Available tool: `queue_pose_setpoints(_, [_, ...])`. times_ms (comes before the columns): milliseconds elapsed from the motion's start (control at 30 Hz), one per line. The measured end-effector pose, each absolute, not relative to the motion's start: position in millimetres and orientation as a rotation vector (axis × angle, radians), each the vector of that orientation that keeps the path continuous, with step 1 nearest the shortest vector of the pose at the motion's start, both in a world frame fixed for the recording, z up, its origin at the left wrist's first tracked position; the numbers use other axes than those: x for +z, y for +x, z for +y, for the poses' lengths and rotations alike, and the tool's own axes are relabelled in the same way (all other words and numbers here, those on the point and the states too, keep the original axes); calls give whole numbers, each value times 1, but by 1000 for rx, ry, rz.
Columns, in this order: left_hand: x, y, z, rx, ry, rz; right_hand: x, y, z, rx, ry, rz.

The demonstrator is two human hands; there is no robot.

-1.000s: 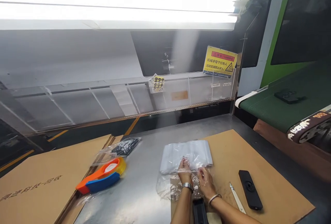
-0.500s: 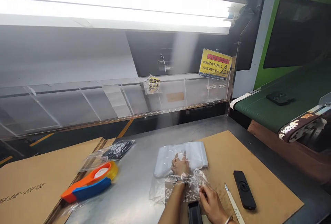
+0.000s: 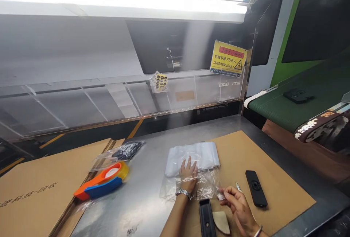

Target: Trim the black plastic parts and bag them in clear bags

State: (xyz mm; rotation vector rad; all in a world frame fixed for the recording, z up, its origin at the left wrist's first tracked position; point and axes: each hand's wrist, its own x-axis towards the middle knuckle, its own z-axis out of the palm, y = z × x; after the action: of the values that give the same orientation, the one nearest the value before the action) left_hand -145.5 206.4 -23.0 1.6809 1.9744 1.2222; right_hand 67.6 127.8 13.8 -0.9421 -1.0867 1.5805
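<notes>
My left hand (image 3: pixel 188 174) lies with its fingers spread on a clear plastic bag (image 3: pixel 201 187), partly over a stack of white plastic bags (image 3: pixel 202 153). The fingers of my right hand (image 3: pixel 236 204) pinch the right edge of the clear bag. Close below the hands, a black plastic tray-like part (image 3: pixel 207 218) lies beside a cream-coloured curved pad (image 3: pixel 221 222). To the right of my right hand rests a long black plastic part (image 3: pixel 256 189) with a round hub. A pen-like knife (image 3: pixel 238 186) is mostly hidden behind my right hand.
A cardboard sheet (image 3: pixel 284 193) covers the right of the metal table (image 3: pixel 142 178). An orange and blue tape dispenser (image 3: pixel 104 181) lies left, beside stacked cardboard (image 3: pixel 41 178) and a bagged black item (image 3: pixel 128 150). A green conveyor belt (image 3: pixel 276 109) carries a black part (image 3: pixel 298 96).
My right hand has moved right, drawing the clear bag's edge with it. My left hand's fingers have spread out more. The cream pad and more of the black tray-like part have come into view.
</notes>
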Motion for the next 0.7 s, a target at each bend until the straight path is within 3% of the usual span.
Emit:
queue_pose_setpoints(300, [1, -111, 97, 1322, 1402, 1509, 23, 63, 102, 1904, -727, -797])
queue_pose_setpoints(500, [5, -91, 68, 1396, 1023, 1150, 23, 61, 78, 2232, -626, -763])
queue_pose_setpoints(700, [4, -83, 65, 1395, 929, 1233, 19, 80, 80, 1833, -864, -1195])
